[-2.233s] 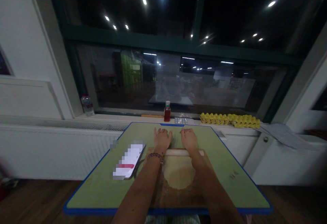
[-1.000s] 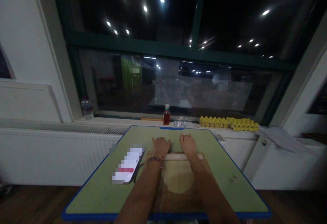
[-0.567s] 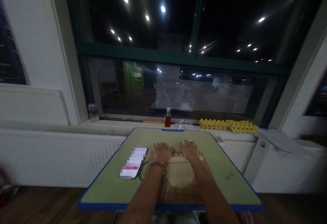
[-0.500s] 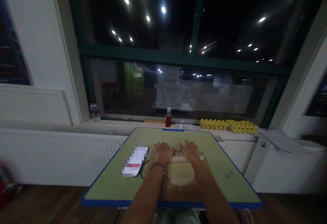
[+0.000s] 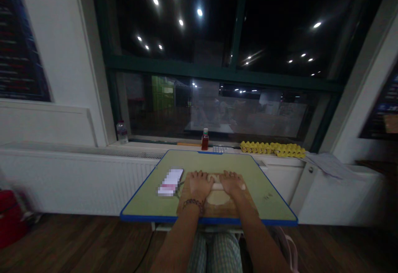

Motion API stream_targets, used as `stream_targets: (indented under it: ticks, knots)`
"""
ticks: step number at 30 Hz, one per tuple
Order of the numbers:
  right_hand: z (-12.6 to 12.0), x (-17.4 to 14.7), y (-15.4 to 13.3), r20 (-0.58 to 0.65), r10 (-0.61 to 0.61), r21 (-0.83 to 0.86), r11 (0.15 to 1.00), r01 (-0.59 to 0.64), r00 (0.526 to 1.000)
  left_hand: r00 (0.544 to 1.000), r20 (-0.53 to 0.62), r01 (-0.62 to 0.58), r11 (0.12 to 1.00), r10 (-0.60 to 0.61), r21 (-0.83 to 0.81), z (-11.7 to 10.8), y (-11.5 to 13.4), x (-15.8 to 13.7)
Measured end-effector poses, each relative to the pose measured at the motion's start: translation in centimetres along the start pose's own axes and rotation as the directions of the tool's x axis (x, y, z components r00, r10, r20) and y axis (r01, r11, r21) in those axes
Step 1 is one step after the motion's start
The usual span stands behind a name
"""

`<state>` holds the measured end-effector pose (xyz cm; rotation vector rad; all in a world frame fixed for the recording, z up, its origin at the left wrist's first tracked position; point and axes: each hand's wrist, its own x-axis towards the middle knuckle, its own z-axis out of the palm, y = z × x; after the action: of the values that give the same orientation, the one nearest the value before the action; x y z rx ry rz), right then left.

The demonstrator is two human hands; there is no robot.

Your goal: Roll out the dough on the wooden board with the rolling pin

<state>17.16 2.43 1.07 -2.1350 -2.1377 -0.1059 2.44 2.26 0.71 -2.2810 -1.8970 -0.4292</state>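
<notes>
A pale rolling pin (image 5: 217,186) lies across a wooden board (image 5: 248,207), mostly hidden under my hands. My left hand (image 5: 200,184) rests over its left part, fingers curled forward across it; a beaded bracelet circles that wrist. Over the right part, my right hand (image 5: 230,181) holds it the same way, and the pin's end shows beside that hand. Just on the near side of the pin, a flat sheet of pale dough (image 5: 218,198) lies on the board between my forearms.
The board sits on a green table (image 5: 149,204) with a blue edge. A phone (image 5: 171,181) lies left of the board. On the windowsill behind stand a bottle of red liquid (image 5: 205,139), a clear bottle (image 5: 122,132) and yellow egg trays (image 5: 273,149). A red container (image 5: 11,215) is at far left.
The view has shifted, so the table sits higher and looks smaller, with more floor and my knees showing. Both hands stay on the rolling pin, which now lies nearer the middle of the board.
</notes>
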Motion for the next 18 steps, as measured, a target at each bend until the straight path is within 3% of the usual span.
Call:
stream_targets:
  ticks: [13,18]
  knots:
    - [-0.5,-2.0,0.3,0.063,0.051,0.128,0.990,-0.059,0.997,0.998,-0.048,-0.041,0.996,0.037,-0.074,-0.5,-0.1,-2.7]
    - [-0.9,-2.5,0.5,0.077,0.012,0.140,0.990,-0.023,0.997,0.998,-0.053,-0.039,0.996,0.035,-0.078,-0.4,-0.2,-3.0]
